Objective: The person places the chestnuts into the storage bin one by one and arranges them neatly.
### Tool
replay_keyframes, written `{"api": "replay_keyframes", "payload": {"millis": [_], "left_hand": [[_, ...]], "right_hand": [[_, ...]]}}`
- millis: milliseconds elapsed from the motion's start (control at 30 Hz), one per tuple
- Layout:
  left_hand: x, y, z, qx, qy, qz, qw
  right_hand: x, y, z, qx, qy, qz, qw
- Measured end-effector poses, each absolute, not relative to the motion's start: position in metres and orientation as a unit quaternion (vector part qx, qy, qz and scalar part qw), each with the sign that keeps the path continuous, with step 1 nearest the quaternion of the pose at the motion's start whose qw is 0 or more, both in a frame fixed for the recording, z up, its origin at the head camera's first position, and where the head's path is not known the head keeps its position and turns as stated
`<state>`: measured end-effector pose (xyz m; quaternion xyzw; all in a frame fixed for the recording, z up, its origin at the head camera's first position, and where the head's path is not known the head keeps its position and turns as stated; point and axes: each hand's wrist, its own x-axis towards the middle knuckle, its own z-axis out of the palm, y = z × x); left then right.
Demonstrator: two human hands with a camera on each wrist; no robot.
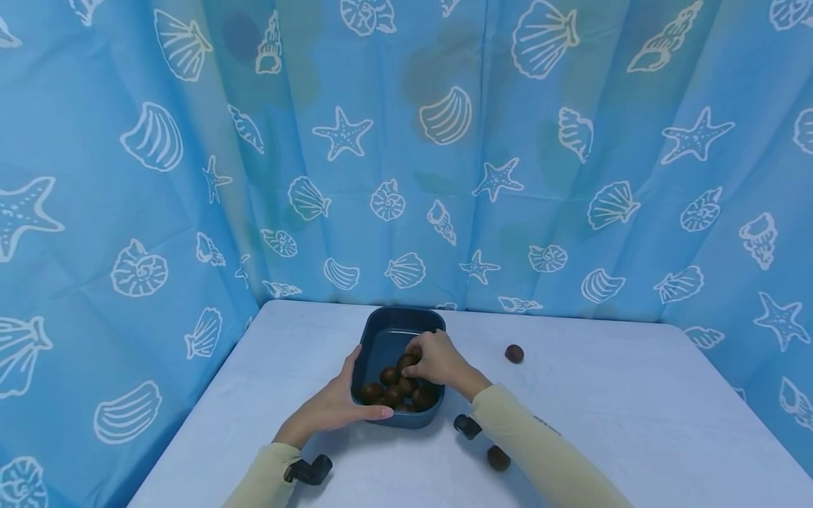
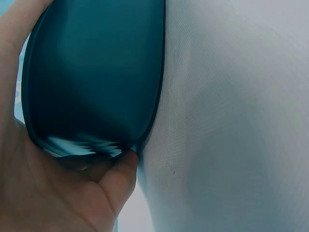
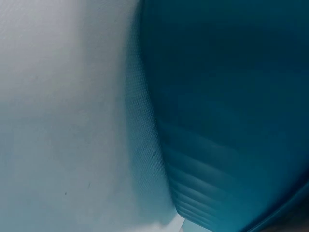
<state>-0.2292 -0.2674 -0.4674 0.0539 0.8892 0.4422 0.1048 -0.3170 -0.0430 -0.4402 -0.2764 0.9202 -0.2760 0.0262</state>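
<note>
A dark blue-green rectangular tub [image 1: 395, 322] stands on the table, with several round, dark brown fruits [image 1: 372, 392] gathered in its near end. The left hand [image 1: 333, 403] holds the tub at its near left corner, thumb along the near wall and fingers along the left side. In the left wrist view this hand [image 2: 58, 193] curves about the tub's wall [image 2: 96, 72]. Inside the tub, above the pile, the right hand [image 1: 437, 358] pinches one brown fruit [image 1: 407, 363]. The right wrist view shows the tub's outer wall [image 3: 217, 121]; the pinched fruit is hidden there.
One loose brown fruit [image 1: 514, 353] lies on the white tablecloth [image 1: 622, 395] right of the tub. Another fruit [image 1: 498, 458] is nearer, beside the right sleeve [image 1: 540, 437]. Black wrist devices [image 1: 309, 469] stick out at both wrists. A blue shell-patterned curtain [image 1: 394, 233] hangs behind the table.
</note>
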Motion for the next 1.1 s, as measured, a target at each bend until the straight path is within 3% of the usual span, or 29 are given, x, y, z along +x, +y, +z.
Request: {"api": "replay_keyframes", "payload": {"millis": [267,733,1100], "left_hand": [[-0.229,-0.267,-0.467,0.05,0.892,0.437,0.104],[-0.227,-0.267,-0.466,0.055,0.89,0.441,0.106],[-0.227,-0.266,-0.466,0.05,0.892,0.438,0.1]], "right_hand": [[-0.315,-0.047,-0.44,-0.27,0.925,-0.268,0.008],[-0.319,-0.04,-0.438,-0.253,0.909,-0.329,0.044],[-0.324,0.007,-0.414,-0.186,0.898,-0.399,-0.008]]}}
